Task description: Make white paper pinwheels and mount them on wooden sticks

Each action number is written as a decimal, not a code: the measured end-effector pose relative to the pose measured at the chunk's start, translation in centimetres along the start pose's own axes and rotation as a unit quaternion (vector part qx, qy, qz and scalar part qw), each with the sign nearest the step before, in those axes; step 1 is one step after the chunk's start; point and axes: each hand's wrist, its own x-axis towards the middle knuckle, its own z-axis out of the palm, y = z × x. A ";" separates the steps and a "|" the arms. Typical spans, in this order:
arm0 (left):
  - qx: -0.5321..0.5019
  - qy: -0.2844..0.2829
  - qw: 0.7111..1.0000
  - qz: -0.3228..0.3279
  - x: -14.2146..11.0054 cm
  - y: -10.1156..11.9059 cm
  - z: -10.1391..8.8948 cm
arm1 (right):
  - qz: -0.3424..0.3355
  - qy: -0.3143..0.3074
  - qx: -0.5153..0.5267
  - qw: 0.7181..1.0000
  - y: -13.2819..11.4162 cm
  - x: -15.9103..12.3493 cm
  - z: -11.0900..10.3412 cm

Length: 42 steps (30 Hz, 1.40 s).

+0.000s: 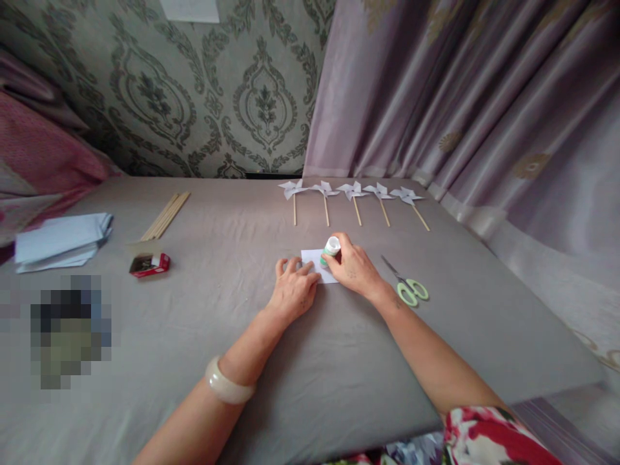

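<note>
In my right hand point(356, 265) a white and green glue stick point(332, 245) is gripped, its lower end down at a small white sheet of paper point(328, 276). My left hand point(293, 287) rests at the paper's left edge, fingers apart and bent, with the fingertips on the sheet. It grips nothing. Both hands partly cover the paper, and the contact between glue stick and sheet is hidden. Just right of my right hand lie scissors point(405, 289) with light green handles, blades slightly apart.
Several paper pinwheels point(352, 190) on sticks lie in a row at the back. Leftward are wooden sticks point(167, 216), a small red open box point(150, 263) and stacked white paper point(62, 239). Grey cloth point(217, 271) covers the surface; a curtain point(436, 97) hangs at right.
</note>
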 end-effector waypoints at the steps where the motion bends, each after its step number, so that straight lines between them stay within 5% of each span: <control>1: 0.001 0.000 1.000 0.000 0.0 0.0 0.0 | -0.001 -0.002 0.000 1.000 0.0 -0.1 -0.1; 42: -0.001 0.000 1.000 -0.003 0.0 0.0 0.0 | -0.006 -0.007 -0.028 1.000 -1.0 0.3 0.3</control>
